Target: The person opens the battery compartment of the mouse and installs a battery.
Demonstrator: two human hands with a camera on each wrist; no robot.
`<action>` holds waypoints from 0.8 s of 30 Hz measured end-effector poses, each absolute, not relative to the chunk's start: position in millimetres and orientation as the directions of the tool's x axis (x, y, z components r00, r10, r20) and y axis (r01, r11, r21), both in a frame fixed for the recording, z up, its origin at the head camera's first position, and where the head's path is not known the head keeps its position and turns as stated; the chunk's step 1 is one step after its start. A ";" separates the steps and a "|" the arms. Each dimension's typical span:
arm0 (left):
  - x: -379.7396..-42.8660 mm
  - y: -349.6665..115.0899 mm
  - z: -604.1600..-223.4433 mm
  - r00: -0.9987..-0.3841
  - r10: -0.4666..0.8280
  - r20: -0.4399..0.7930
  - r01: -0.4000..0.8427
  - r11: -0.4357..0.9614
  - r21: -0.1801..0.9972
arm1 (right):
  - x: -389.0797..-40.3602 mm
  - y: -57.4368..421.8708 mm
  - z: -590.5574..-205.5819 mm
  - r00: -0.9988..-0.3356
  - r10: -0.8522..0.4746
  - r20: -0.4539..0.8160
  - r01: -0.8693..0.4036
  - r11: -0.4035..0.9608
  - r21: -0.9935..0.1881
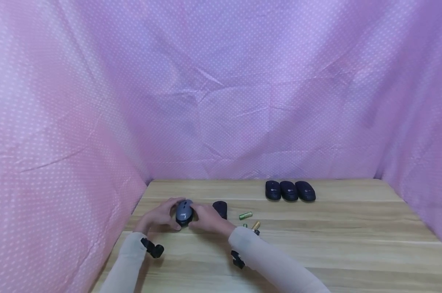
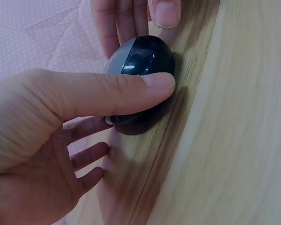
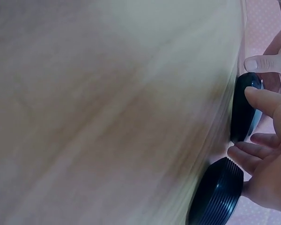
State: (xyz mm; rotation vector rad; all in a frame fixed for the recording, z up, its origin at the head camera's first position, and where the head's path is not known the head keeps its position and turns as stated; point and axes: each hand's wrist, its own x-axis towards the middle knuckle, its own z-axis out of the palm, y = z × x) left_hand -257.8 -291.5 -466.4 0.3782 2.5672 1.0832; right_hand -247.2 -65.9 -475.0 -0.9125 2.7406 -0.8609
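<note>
A grey computer mouse with a glossy dark rear [image 1: 184, 212] rests on the wooden table at the left, between both hands. My left hand [image 1: 163, 213] holds it from the left side; in the left wrist view the thumb [image 2: 126, 91] lies along its side and a fingertip shows beneath. From the right, my right hand [image 1: 209, 218] grips the same mouse, its thumb [image 3: 262, 99] on the side in the right wrist view. Just beyond the right hand sits a black mouse [image 1: 221, 207], partly hidden by that hand, with a ribbed side [image 3: 220, 192] in the right wrist view.
Three dark mice [image 1: 288, 191] stand side by side at the back right. A green battery [image 1: 245, 215] and a gold battery [image 1: 256, 225] lie right of the right hand, near its forearm. Pink dotted cloth [image 1: 221, 122] hangs behind and beside the table [image 1: 334, 244].
</note>
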 end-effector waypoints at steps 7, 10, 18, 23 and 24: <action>-258.6 -290.6 -469.4 -0.915 0.359 -0.184 0.110 0.661 0.742 | -246.7 -68.8 -473.7 -0.799 -0.597 0.078 -0.528 0.633 -0.567; -258.8 -290.9 -470.1 -0.920 0.352 -0.170 0.120 0.669 0.733 | -247.0 -68.8 -473.3 -0.807 -0.586 0.073 -0.504 0.620 -0.601; -260.4 -286.6 -465.9 -0.916 0.379 -0.130 0.131 0.589 0.798 | -251.3 -57.4 -466.2 -0.807 -0.574 0.139 -0.492 0.522 -0.697; -263.3 -274.9 -452.9 -0.910 0.407 -0.082 0.149 0.505 0.850 | -258.9 -45.8 -458.1 -0.798 -0.549 0.249 -0.529 0.439 -0.727; -264.6 -271.3 -448.8 -0.907 0.416 -0.070 0.156 0.484 0.861 | -260.5 -42.8 -456.0 -0.800 -0.542 0.259 -0.526 0.425 -0.737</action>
